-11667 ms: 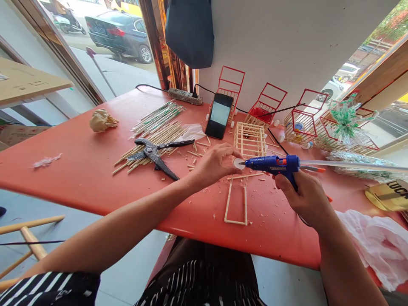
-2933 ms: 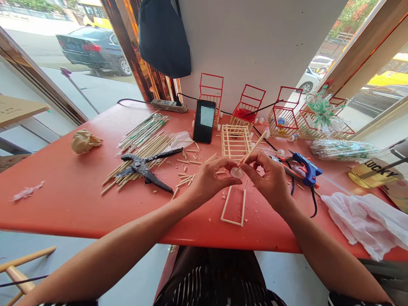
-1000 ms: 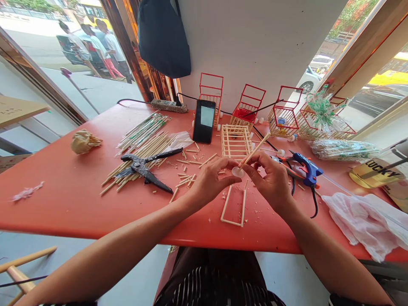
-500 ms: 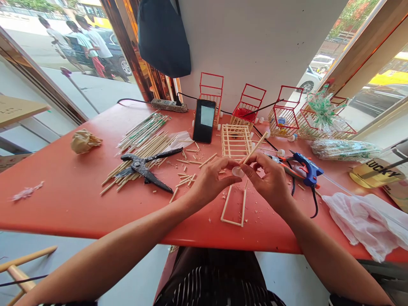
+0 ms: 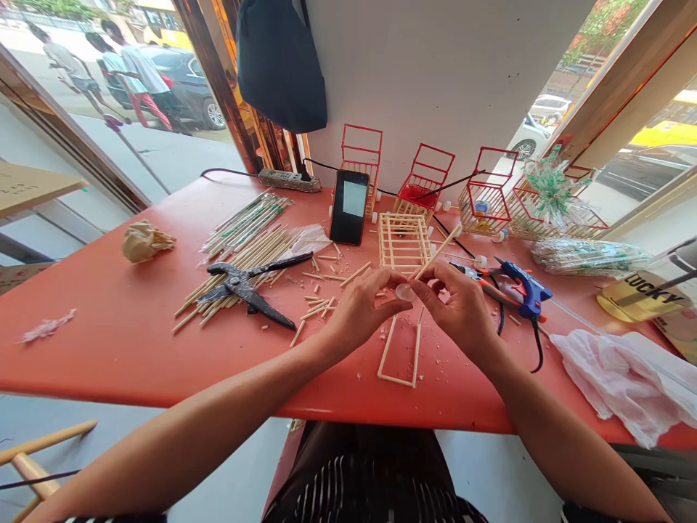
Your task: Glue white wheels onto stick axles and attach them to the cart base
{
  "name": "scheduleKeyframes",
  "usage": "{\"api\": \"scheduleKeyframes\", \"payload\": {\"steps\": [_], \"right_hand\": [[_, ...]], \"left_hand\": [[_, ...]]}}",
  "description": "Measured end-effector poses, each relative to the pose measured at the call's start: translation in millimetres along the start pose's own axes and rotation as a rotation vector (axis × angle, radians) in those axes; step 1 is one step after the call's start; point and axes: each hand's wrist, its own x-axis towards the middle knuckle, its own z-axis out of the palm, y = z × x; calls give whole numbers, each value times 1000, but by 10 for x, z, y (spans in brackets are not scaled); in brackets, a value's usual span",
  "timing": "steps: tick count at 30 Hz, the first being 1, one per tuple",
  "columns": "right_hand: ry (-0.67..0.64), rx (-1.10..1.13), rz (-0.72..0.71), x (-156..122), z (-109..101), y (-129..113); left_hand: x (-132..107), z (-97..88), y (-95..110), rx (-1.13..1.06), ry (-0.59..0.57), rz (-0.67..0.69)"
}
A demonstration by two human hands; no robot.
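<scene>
My left hand (image 5: 362, 309) pinches a small white round cap (image 5: 404, 292) between thumb and fingers, just above the red table (image 5: 125, 327). Against that cap my right hand (image 5: 457, 305) presses one end of a thin wooden stick (image 5: 438, 252), whose other end slants up and to the right. Both hands are closed and meet over a flat rectangular stick frame (image 5: 400, 351) lying on the table. A blue glue gun (image 5: 523, 289) lies on the table just right of my right hand.
Black cutters (image 5: 250, 282) rest on a pile of wooden sticks (image 5: 239, 261). A phone (image 5: 349, 206) leans upright behind a bare stick cage (image 5: 404, 242). Red-framed stick baskets (image 5: 428, 181) line the wall. A white cloth (image 5: 626, 381) lies at right, crumpled paper (image 5: 144, 241) at left.
The glue gun left my right hand and now lies on the table; that hand took up the stick. In the last second my hands barely moved. People outside walked left.
</scene>
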Motion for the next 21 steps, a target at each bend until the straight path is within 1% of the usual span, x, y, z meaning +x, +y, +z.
{"api": "scheduleKeyframes", "payload": {"steps": [8,21], "right_hand": [[-11,-57,-12,11,5,-9],[-25,-86,-30,15,9,-5]], "left_hand": [[5,18,-35,-1,-1,9],[15,24,-9,42,9,-24]]}}
